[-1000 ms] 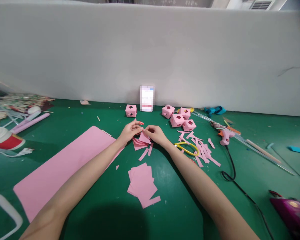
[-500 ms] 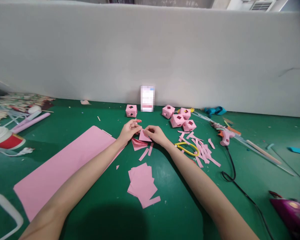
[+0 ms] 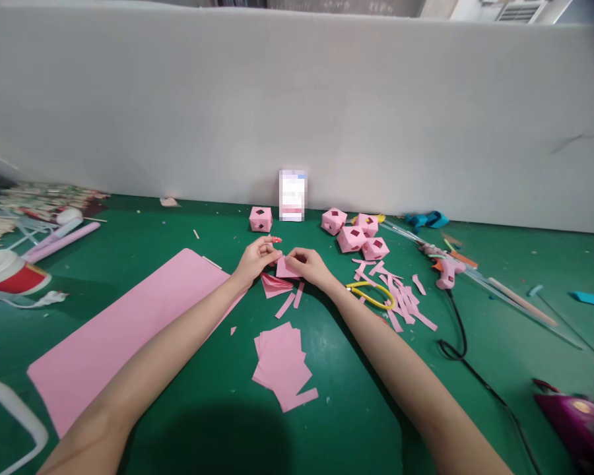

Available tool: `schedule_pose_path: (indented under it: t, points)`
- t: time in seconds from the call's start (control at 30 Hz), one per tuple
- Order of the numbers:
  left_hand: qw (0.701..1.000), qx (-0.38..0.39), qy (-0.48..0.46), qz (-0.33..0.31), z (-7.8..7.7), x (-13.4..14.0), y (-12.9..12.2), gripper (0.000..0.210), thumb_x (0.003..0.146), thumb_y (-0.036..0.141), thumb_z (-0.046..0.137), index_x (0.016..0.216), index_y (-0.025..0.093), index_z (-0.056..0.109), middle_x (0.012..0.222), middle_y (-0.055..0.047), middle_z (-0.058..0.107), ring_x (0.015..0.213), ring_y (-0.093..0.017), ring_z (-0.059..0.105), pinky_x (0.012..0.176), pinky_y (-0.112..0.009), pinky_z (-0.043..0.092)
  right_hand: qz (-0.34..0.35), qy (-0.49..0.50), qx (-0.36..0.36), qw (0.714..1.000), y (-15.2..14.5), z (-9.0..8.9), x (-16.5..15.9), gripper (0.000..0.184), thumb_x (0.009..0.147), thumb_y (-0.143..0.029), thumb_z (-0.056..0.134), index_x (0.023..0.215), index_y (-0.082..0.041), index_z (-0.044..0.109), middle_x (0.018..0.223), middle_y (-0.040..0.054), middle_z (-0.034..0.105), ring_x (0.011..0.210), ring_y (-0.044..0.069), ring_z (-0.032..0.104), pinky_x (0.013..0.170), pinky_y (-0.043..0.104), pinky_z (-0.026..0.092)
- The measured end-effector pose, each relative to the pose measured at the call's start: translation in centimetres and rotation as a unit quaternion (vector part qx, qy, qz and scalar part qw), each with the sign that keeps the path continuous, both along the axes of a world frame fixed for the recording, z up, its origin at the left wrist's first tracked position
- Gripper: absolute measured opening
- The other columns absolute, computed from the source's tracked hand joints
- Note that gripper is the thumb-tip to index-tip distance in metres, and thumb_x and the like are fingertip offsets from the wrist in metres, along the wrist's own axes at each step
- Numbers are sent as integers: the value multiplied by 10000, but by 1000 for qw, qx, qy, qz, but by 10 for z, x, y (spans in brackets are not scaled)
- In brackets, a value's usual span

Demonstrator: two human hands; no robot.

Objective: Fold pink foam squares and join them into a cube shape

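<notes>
Between my two hands is a small piece of pink paper (image 3: 288, 268), pinched by the fingers of both. My left hand (image 3: 256, 259) is closed on its left corner, with a red-tipped finger raised. My right hand (image 3: 309, 265) grips its right side. Just below lies a small pile of folded pink paper (image 3: 276, 285), beside two narrow paper strips (image 3: 285, 305). Nearer to me, several pink paper squares (image 3: 281, 363) lie in a loose stack. A large pink sheet (image 3: 129, 330) lies under my left forearm.
Pink paper cubes (image 3: 351, 239) with diamond cut-outs stand at the back, around a propped phone (image 3: 292, 196). On the right are yellow-handled scissors (image 3: 376, 303), paper offcuts (image 3: 406, 297) and a corded pink glue gun (image 3: 447, 272). A lidded cup (image 3: 14, 274) lies left.
Both hands stay in nearly the same place. The paper between them has tilted slightly, its top corner now lower. Nothing else has visibly moved.
</notes>
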State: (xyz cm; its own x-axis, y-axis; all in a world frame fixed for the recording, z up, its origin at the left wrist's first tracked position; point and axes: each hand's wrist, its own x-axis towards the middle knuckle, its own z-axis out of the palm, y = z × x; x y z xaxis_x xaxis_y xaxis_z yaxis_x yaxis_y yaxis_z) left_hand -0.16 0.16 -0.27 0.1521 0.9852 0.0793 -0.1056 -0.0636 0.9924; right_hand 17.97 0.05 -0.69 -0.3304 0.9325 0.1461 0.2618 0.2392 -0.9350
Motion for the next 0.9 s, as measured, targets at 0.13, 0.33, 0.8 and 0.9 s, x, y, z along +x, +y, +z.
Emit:
schedule_pose_path:
  t: [0.13,0.33,0.8,0.9]
  points:
    - [1000,-1,-2,-2,2,0,-1,464,653,332,834,1016,164,600,631,68,579,588,-103,566,614,-243,451,9,2,-7,1000,-1,2,1,246,777,-399,574,710,-166,617,652,-18,585,600,107,472,607,238,373]
    - [1000,1,19,-18,3,2,-2,439,677,348,820,1027,167,627,664,47,600,608,-110,560,622,-252,441,18,11,-12,1000,-3,5,1,291,786,-446,584,706,-167,611,633,-19,568,580,104,455,578,237,354]
    - [1000,9,13,-3,1,0,-1,479,648,355,843,1016,172,596,582,81,547,555,-104,526,619,-255,430,14,-7,-11,1000,-1,2,1,292,779,-446,580,726,-162,618,652,-11,575,595,107,461,591,241,356]
    - [1000,10,23,-8,2,1,-2,454,671,362,830,1016,170,605,587,76,547,565,-106,524,619,-254,422,16,-7,-10,1000,-2,3,1,298,785,-452,577,719,-164,610,647,-14,567,597,107,454,588,240,352]
